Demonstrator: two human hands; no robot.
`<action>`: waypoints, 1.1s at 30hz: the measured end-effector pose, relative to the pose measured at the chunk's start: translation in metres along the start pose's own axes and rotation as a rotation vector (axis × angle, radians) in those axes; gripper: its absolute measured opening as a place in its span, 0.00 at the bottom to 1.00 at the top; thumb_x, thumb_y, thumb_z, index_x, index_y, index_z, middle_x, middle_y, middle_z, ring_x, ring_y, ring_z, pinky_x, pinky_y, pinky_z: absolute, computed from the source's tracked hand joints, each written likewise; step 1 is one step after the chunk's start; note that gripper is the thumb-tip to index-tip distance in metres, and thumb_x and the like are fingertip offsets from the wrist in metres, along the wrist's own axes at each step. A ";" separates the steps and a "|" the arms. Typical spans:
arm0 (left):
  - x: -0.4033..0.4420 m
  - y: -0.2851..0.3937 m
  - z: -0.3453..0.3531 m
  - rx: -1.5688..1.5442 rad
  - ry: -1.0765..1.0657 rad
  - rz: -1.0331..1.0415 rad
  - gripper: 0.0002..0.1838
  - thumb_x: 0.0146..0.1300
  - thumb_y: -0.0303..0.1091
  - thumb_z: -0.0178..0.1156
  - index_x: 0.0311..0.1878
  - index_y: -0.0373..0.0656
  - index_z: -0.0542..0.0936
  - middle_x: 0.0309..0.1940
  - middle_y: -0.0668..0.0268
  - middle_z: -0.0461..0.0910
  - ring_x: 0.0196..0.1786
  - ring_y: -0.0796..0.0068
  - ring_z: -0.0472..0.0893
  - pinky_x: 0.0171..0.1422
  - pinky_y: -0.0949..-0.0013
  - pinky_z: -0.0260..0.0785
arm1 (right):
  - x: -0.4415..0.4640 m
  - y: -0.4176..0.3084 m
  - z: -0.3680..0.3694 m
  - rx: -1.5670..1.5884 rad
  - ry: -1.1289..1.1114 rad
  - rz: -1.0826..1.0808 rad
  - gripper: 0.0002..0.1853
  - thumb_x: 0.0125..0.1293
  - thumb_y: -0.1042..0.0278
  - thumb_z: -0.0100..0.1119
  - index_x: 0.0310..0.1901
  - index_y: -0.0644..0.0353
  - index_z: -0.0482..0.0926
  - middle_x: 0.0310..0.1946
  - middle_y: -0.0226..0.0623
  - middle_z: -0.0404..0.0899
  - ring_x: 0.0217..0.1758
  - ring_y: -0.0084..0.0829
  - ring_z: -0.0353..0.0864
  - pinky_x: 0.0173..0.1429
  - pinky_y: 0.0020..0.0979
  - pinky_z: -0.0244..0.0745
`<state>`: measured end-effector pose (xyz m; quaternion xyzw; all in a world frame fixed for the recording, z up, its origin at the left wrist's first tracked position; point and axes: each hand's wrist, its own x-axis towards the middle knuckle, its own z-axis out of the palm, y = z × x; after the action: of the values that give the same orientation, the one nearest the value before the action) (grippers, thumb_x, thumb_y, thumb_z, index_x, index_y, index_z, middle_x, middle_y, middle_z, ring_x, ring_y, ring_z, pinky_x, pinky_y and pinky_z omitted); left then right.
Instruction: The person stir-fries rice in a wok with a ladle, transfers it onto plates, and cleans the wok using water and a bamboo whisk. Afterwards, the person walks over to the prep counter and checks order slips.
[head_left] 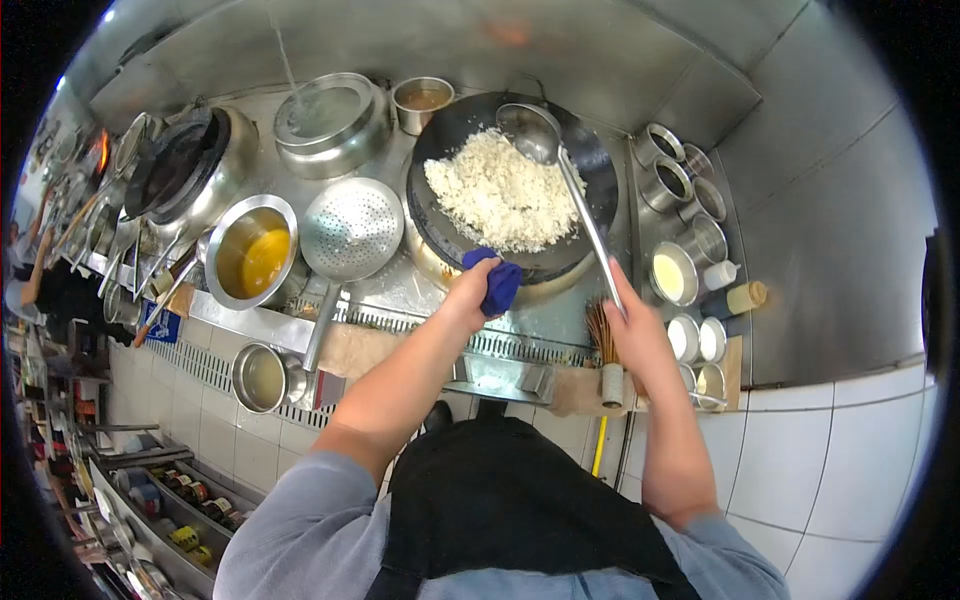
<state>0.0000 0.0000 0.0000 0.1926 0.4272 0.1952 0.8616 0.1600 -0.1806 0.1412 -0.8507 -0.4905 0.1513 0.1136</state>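
Observation:
A large black wok (590, 160) sits on the steel range with a heap of white rice (500, 190) in it. My left hand (474, 288) is closed around a folded blue cloth (502, 284) at the wok's near rim; whether it also grips a wok handle under the cloth is hidden. My right hand (632, 318) is wrapped around the long handle of a steel ladle (584, 205). The ladle's bowl rests at the far side of the wok, at the upper right edge of the rice.
Left of the wok are a perforated strainer (352, 229), a pot of yellow liquid (252, 252) and a lidded pot (333, 125). Several seasoning tins (702, 240) and squeeze bottles line the right. A bamboo brush (607, 350) stands near my right hand. Another person works at far left.

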 end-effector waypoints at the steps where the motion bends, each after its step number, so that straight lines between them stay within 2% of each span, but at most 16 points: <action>1: -0.007 0.010 0.001 -0.025 0.008 0.013 0.12 0.63 0.48 0.59 0.40 0.50 0.77 0.29 0.70 0.80 0.28 0.73 0.78 0.28 0.66 0.70 | -0.008 -0.002 0.004 0.294 -0.113 0.088 0.33 0.69 0.62 0.52 0.73 0.38 0.52 0.33 0.46 0.84 0.30 0.40 0.83 0.38 0.38 0.77; 2: -0.013 0.017 0.002 -0.002 0.048 0.047 0.10 0.62 0.42 0.58 0.36 0.47 0.77 0.27 0.68 0.79 0.26 0.72 0.78 0.26 0.68 0.69 | -0.009 -0.004 0.012 0.590 -0.241 0.180 0.31 0.70 0.61 0.51 0.72 0.35 0.56 0.27 0.44 0.83 0.22 0.39 0.80 0.32 0.38 0.76; 5: 0.007 -0.011 0.024 0.039 0.101 0.107 0.07 0.60 0.37 0.56 0.34 0.45 0.76 0.26 0.66 0.78 0.24 0.71 0.77 0.24 0.68 0.68 | 0.037 0.022 0.054 0.717 -0.442 0.255 0.30 0.70 0.62 0.50 0.71 0.31 0.56 0.24 0.47 0.79 0.20 0.39 0.78 0.31 0.39 0.75; 6: 0.022 -0.013 0.016 0.004 0.115 0.164 0.05 0.58 0.34 0.55 0.33 0.43 0.75 0.25 0.65 0.78 0.23 0.70 0.77 0.23 0.66 0.67 | 0.052 0.009 0.052 0.722 -0.432 0.231 0.30 0.70 0.62 0.50 0.71 0.31 0.56 0.24 0.47 0.79 0.20 0.39 0.78 0.31 0.39 0.75; 8: 0.020 -0.004 0.016 -0.007 0.119 0.204 0.05 0.57 0.31 0.54 0.35 0.42 0.74 0.27 0.65 0.77 0.26 0.69 0.78 0.26 0.66 0.70 | 0.069 -0.013 0.050 0.116 -0.051 -0.011 0.31 0.70 0.63 0.49 0.71 0.30 0.54 0.24 0.49 0.77 0.21 0.37 0.78 0.33 0.39 0.74; 11: 0.018 -0.011 0.019 -0.042 0.127 0.224 0.06 0.56 0.28 0.54 0.37 0.42 0.74 0.29 0.64 0.76 0.29 0.69 0.78 0.29 0.67 0.72 | 0.032 -0.028 0.009 0.122 -0.032 -0.073 0.30 0.70 0.63 0.48 0.72 0.34 0.55 0.32 0.53 0.81 0.36 0.54 0.81 0.42 0.44 0.76; 13: 0.017 -0.014 0.019 -0.070 0.152 0.280 0.07 0.57 0.31 0.55 0.38 0.41 0.74 0.27 0.63 0.77 0.26 0.69 0.79 0.27 0.65 0.72 | 0.032 -0.023 0.027 0.276 -0.053 -0.125 0.30 0.70 0.63 0.48 0.72 0.34 0.54 0.31 0.52 0.81 0.36 0.54 0.81 0.41 0.43 0.76; 15: 0.018 -0.017 0.018 -0.042 0.163 0.294 0.07 0.57 0.31 0.56 0.38 0.42 0.74 0.28 0.64 0.77 0.27 0.69 0.79 0.28 0.65 0.72 | 0.045 -0.026 0.050 0.599 -0.473 0.229 0.31 0.70 0.62 0.50 0.72 0.30 0.54 0.29 0.48 0.79 0.31 0.37 0.80 0.44 0.39 0.76; 17: 0.016 -0.018 0.022 -0.050 0.156 0.266 0.07 0.57 0.31 0.56 0.38 0.42 0.74 0.29 0.64 0.77 0.27 0.69 0.79 0.29 0.65 0.72 | 0.068 -0.017 0.063 0.750 -0.488 0.250 0.31 0.70 0.63 0.49 0.72 0.32 0.55 0.24 0.43 0.77 0.27 0.34 0.79 0.39 0.37 0.77; 19: 0.011 -0.010 0.015 -0.047 0.177 0.244 0.07 0.57 0.31 0.56 0.39 0.42 0.74 0.29 0.64 0.77 0.27 0.68 0.78 0.29 0.64 0.72 | 0.073 -0.022 0.063 0.034 0.085 -0.168 0.31 0.70 0.64 0.49 0.72 0.34 0.55 0.18 0.34 0.69 0.17 0.27 0.71 0.25 0.35 0.73; 20: 0.009 -0.009 0.015 -0.013 0.184 0.238 0.07 0.57 0.32 0.55 0.38 0.42 0.74 0.28 0.64 0.77 0.27 0.69 0.78 0.28 0.64 0.72 | 0.068 -0.016 0.055 0.114 0.059 -0.182 0.31 0.70 0.66 0.48 0.73 0.35 0.54 0.16 0.28 0.63 0.13 0.22 0.65 0.17 0.31 0.66; 25: 0.021 -0.016 0.011 -0.014 0.161 0.258 0.07 0.58 0.34 0.55 0.37 0.43 0.75 0.27 0.65 0.77 0.26 0.70 0.78 0.26 0.64 0.71 | 0.055 -0.027 0.061 0.652 -0.387 0.105 0.32 0.70 0.67 0.50 0.73 0.37 0.54 0.15 0.26 0.60 0.14 0.21 0.64 0.16 0.29 0.63; 27: 0.017 -0.017 0.014 0.010 0.165 0.223 0.08 0.59 0.35 0.54 0.38 0.43 0.74 0.27 0.66 0.77 0.25 0.70 0.77 0.25 0.64 0.70 | 0.078 -0.021 0.067 0.701 -0.375 0.207 0.31 0.69 0.66 0.51 0.72 0.36 0.56 0.19 0.32 0.68 0.15 0.23 0.67 0.17 0.29 0.65; 29: 0.017 -0.005 0.008 0.022 0.185 0.225 0.08 0.59 0.36 0.54 0.38 0.43 0.74 0.26 0.66 0.77 0.25 0.70 0.77 0.25 0.64 0.69 | 0.087 -0.017 0.044 0.302 -0.080 0.021 0.30 0.68 0.64 0.53 0.71 0.33 0.59 0.25 0.38 0.77 0.17 0.26 0.72 0.21 0.29 0.69; 30: 0.016 -0.007 0.007 0.023 0.174 0.225 0.08 0.59 0.36 0.54 0.38 0.43 0.74 0.27 0.66 0.77 0.25 0.70 0.77 0.25 0.64 0.70 | 0.078 -0.032 0.013 0.284 -0.054 0.116 0.29 0.68 0.63 0.54 0.69 0.33 0.61 0.31 0.43 0.81 0.20 0.28 0.75 0.25 0.31 0.73; 33: 0.024 -0.009 0.008 0.030 0.172 0.241 0.08 0.59 0.35 0.55 0.39 0.43 0.74 0.27 0.66 0.76 0.26 0.71 0.77 0.26 0.65 0.70 | 0.115 -0.007 -0.003 -0.064 0.164 -0.012 0.30 0.67 0.64 0.51 0.70 0.37 0.58 0.38 0.57 0.80 0.38 0.50 0.83 0.45 0.46 0.76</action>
<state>0.0213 0.0028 -0.0161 0.2379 0.4762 0.3066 0.7891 0.2100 -0.0773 0.1298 -0.8605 -0.4891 0.0648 0.1268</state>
